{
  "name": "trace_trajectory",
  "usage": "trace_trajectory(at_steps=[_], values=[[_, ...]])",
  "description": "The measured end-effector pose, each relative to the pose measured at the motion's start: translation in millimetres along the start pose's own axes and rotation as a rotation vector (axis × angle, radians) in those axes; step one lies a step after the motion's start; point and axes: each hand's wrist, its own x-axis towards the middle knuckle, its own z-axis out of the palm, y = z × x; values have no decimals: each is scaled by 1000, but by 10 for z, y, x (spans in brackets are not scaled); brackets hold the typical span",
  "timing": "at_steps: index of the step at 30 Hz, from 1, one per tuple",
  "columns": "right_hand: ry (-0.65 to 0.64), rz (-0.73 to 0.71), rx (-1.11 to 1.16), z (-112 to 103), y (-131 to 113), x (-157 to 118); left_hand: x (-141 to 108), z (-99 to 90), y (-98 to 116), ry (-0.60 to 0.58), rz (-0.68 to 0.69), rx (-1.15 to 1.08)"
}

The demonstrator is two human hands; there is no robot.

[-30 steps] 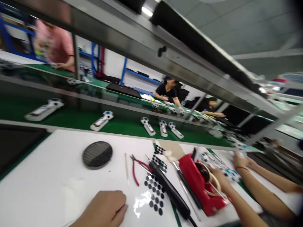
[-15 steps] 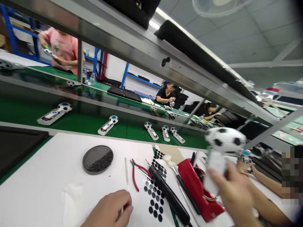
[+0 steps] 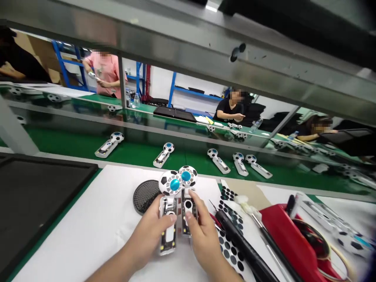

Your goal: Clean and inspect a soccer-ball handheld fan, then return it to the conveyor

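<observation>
Over the white work surface (image 3: 88, 227) I hold two handheld devices side by side, each with a round football-patterned head and a turquoise disc at its centre. My left hand (image 3: 145, 231) is closed around the left device (image 3: 169, 237), thumb across its exposed inner side, where a circuit board shows. The right device (image 3: 188, 176) is in my right hand (image 3: 204, 239), thumb pressed on its white inner part. Their heads overlap or touch; I cannot tell which. Behind my left hand sits a round black dish (image 3: 143, 194) with small dark pieces, partly covered.
A black electric screwdriver (image 3: 243, 244) lies right of my hands over sheets of black round stickers (image 3: 232, 250). Red-handled pliers (image 3: 216, 222) are mostly hidden. A red holder (image 3: 289, 239) stands further right. Several similar devices lie on the green belt (image 3: 188, 156). Co-workers sit and stand beyond.
My right hand has brought its device from the right to the middle and turned it over. My left hand, earlier low on the table, now holds another device. The view has shifted.
</observation>
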Motion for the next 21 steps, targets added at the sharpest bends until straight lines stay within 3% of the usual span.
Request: trace_trajectory(at_steps=[3,5,10,21], values=[[44,113,147,-21,47,-81,12,-62,-33,58,-84,-60],[76,117,68,-18,19,-138,6,-82,-30,104,-113,-91],[131,-112,-332,-26,-87,-208,-17,-58,-22,148,-119,-195],[235,-289,-484,-47,-187,-168,-32,-86,-53,165,-103,-106]])
